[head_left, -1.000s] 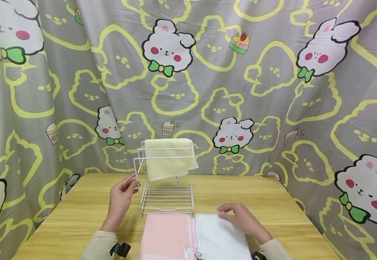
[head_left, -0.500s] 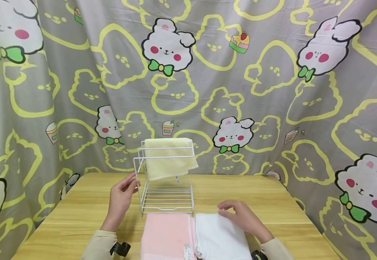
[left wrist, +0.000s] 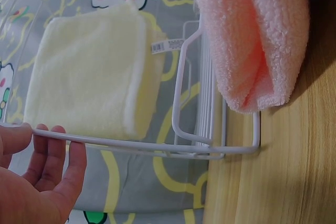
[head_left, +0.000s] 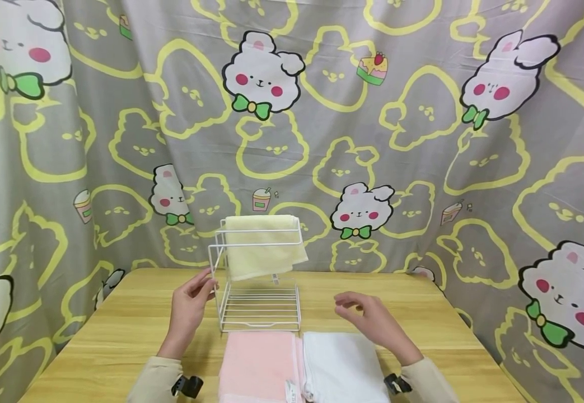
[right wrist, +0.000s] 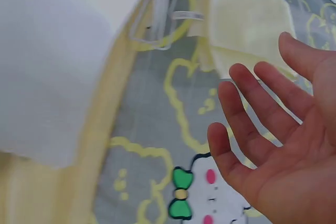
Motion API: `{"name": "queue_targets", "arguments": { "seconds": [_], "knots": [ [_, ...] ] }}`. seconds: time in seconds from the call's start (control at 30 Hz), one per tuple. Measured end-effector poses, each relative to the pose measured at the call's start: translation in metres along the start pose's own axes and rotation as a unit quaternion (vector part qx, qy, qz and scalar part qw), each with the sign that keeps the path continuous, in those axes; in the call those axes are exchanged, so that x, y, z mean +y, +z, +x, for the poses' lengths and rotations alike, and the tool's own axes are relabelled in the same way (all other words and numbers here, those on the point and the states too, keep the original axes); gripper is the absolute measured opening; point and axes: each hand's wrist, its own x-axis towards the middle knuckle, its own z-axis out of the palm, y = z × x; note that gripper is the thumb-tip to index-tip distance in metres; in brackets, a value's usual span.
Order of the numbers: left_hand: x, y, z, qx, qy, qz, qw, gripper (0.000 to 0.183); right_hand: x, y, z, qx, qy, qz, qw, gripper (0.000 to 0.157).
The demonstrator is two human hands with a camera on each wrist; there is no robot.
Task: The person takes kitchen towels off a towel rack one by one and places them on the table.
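Observation:
A white wire rack (head_left: 261, 244) stands on the table, with a folded yellow towel (head_left: 261, 262) draped over its upper bars. My left hand (head_left: 188, 305) pinches the rack's left upright between thumb and fingers; the left wrist view shows the fingers (left wrist: 54, 153) on the wire. In front of the rack lies a folded pink towel (head_left: 258, 364), and to its right a folded white towel (head_left: 343, 366). My right hand (head_left: 374, 322) hovers over the far edge of the white towel, fingers relaxed and apart, holding nothing.
A wooden table (head_left: 423, 336) carries everything. Behind it hangs a grey curtain (head_left: 281, 179) with rabbit prints, which also runs along both sides. The pink and white towels lie side by side, near the rack's front edge.
My right hand has lifted off the white towel and moved slightly away from me. My left hand, the rack and the towels have stayed put.

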Motion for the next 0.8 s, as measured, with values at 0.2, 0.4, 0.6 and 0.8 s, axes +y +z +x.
{"name": "queue_targets", "arguments": {
  "seconds": [0.2,0.4,0.6,0.8],
  "knots": [
    [-0.001,0.002,0.001,-0.002,-0.001,-0.002,1.0,0.038,-0.026,-0.014,0.017,0.051,-0.036,0.005,0.998,0.028],
    [0.0,0.003,0.001,-0.001,0.004,-0.002,1.0,0.037,-0.05,-0.024,0.035,0.077,-0.061,0.014,0.995,0.03],
    [0.001,0.002,0.0,0.002,0.006,0.001,1.0,0.037,-0.07,-0.03,0.055,0.094,-0.07,0.022,0.993,0.03],
    [0.0,0.0,0.0,-0.002,0.004,0.004,1.0,0.039,-0.086,-0.035,0.075,0.107,-0.072,0.043,0.991,0.032]
  ]
}}
